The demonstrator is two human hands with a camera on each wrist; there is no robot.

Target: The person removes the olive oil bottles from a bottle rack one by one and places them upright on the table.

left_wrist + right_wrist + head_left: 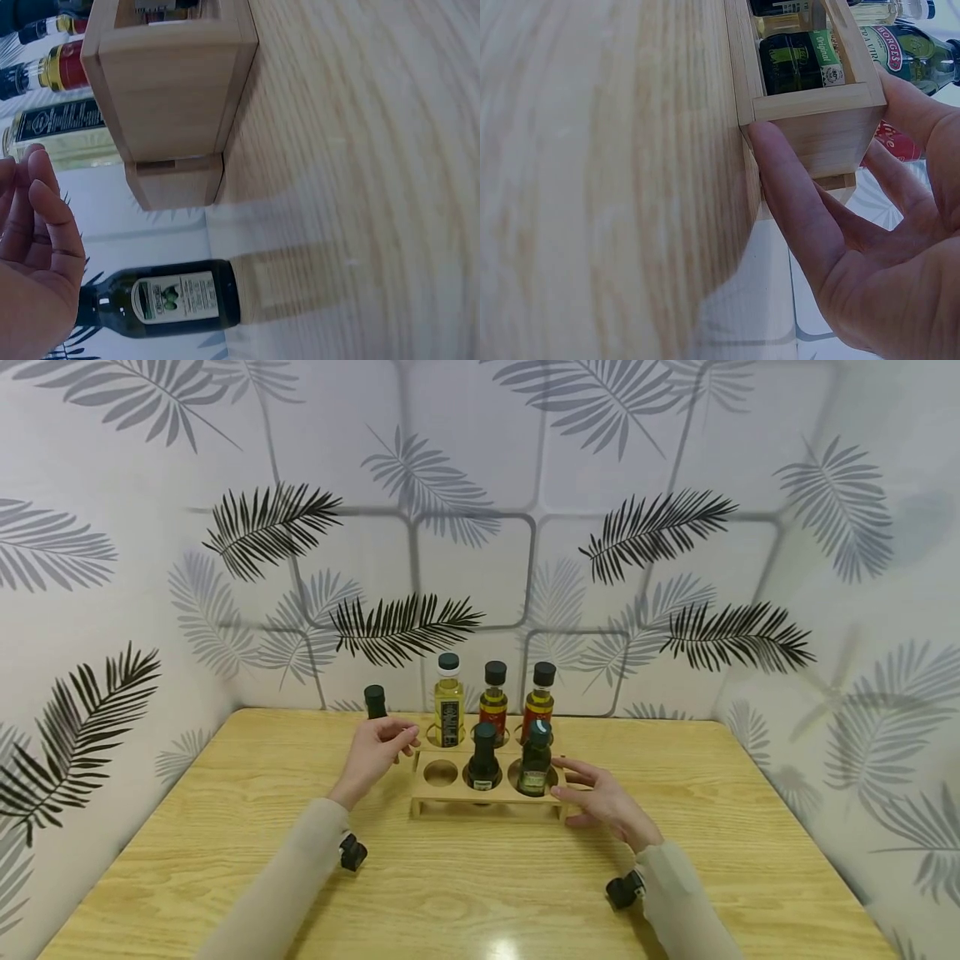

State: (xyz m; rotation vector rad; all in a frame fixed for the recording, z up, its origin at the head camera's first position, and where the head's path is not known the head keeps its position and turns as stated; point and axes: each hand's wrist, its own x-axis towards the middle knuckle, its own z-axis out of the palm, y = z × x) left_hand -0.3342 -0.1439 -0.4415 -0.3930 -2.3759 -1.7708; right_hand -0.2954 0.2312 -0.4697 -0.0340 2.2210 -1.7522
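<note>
A wooden bottle rack (487, 811) stands on the table with bottles in two rows. My left hand (378, 745) hovers by the rack's left end, fingers loosely bent and holding nothing. Behind that hand, a dark green oil bottle (176, 298) stands upright on the table, apart from the rack. My right hand (607, 802) rests against the rack's right end, its fingers spread over the wooden side (832, 139). Nearest to it in the front row is a green glass bottle (534, 768); a dark bottle (484, 760) sits in the middle hole. The front left hole (440, 772) holds no bottle.
In the back row are a pale yellow oil bottle (449, 702) and two red-labelled bottles, one in the middle (493, 702) and one at right (539, 697). A leaf-patterned wall (480, 568) rises behind the wooden table (465, 893).
</note>
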